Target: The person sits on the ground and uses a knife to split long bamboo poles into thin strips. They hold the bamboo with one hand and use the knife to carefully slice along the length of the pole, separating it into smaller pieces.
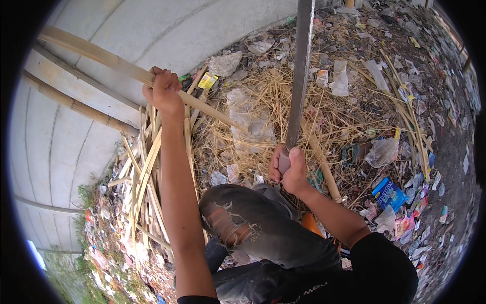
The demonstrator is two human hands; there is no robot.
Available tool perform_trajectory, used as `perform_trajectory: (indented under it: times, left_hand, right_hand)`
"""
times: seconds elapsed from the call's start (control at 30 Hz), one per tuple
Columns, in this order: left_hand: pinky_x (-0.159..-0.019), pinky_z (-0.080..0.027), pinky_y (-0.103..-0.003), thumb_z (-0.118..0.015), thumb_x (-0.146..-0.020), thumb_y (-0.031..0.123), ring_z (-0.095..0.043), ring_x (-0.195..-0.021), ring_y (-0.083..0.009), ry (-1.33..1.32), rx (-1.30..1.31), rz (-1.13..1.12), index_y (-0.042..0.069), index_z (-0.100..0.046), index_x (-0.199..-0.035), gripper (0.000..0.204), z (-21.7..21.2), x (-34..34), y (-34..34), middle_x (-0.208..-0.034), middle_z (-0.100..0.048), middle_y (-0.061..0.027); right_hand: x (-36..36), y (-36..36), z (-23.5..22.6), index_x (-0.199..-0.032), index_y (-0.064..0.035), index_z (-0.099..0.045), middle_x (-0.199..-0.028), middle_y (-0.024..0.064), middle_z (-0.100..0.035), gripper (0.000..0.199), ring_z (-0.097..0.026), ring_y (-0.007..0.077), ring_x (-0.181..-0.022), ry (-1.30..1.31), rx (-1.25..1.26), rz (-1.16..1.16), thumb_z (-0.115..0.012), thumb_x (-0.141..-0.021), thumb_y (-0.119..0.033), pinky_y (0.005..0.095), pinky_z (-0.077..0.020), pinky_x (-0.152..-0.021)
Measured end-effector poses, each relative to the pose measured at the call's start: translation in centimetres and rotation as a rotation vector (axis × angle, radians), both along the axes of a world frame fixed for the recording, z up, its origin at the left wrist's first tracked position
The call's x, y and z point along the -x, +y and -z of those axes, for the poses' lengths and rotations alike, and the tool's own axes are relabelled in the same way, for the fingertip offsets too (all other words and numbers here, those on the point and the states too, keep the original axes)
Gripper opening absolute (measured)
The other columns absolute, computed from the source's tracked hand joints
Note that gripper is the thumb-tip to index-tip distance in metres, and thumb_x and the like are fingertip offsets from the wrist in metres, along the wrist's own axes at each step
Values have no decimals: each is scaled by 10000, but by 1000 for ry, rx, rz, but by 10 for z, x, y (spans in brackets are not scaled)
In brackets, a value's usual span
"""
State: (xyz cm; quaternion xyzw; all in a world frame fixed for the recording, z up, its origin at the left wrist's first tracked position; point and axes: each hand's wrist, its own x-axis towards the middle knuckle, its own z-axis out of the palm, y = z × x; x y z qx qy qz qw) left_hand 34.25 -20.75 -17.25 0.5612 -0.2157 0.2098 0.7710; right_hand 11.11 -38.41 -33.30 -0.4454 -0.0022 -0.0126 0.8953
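My left hand (164,92) is closed round a long, pale bamboo strip (98,54). The strip slants from the upper left, past my fist, down to the shavings in the middle. In my right hand (293,171) is the grip of a machete (299,76), its long dark blade pointing up and away from me. Blade and strip are apart. Thin bamboo shavings (276,99) lie heaped on the ground beneath both. Just beyond my right hand, a round bamboo stick (324,169) lies slanted. My bent knee, in torn dark trousers (273,223), is between my arms.
A pile of split bamboo strips (147,190) lies by my left forearm. Behind stands a grey panel wall (172,25) with a bamboo pole (81,103) along it. A stone block (225,64) sits near its foot. Long strips (405,109) and a blue packet (389,194) lie among litter at right.
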Motion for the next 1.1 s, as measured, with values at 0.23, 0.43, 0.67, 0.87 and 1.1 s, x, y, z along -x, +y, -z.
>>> perform_trajectory:
  times: [0.23,0.43,0.67,0.87,1.1]
  left_hand:
    - [-464,-256,-263,-511,-775,49,-291,-507,-88,8,-8,-10,83,-384,-699,152,5,-2,2,-595,-316,14]
    - [-470,-260,-262,-509,-774,36,-291,-508,-89,20,1,0,89,-373,-696,166,-1,5,15,-595,-321,12]
    - [-462,-249,-264,-505,-756,39,-297,-517,-84,21,12,-86,86,-364,-695,160,8,3,5,-606,-323,15]
    - [-463,-260,-264,-489,-752,27,-308,-515,-87,16,42,25,72,-384,-700,125,11,-1,35,-624,-335,5]
    - [-471,-267,-256,-491,-759,34,-320,-518,-85,23,52,-22,68,-387,-696,127,7,1,7,-637,-362,-14]
  right_hand:
    - [-12,10,67,-733,-85,-452,-527,-14,-354,676,-316,122,-402,859,-49,-375,-414,-985,-711,315,-318,-415]
    - [-19,3,-22,-754,-67,-471,-535,32,-452,693,-404,119,-423,38,15,-208,-373,-1001,-706,309,-359,-419]
    - [-12,2,79,-760,-68,-469,-528,10,-394,706,-366,109,-444,858,87,-452,-441,-960,-744,284,-324,-425]
    - [-19,-20,-8,-763,-80,-470,-527,12,-397,682,-367,129,-425,537,-34,-214,-401,-979,-723,310,-365,-447]
    - [3,11,62,-757,-83,-456,-538,22,-388,627,-390,127,-456,243,86,-209,-392,-1021,-648,287,-344,-439]
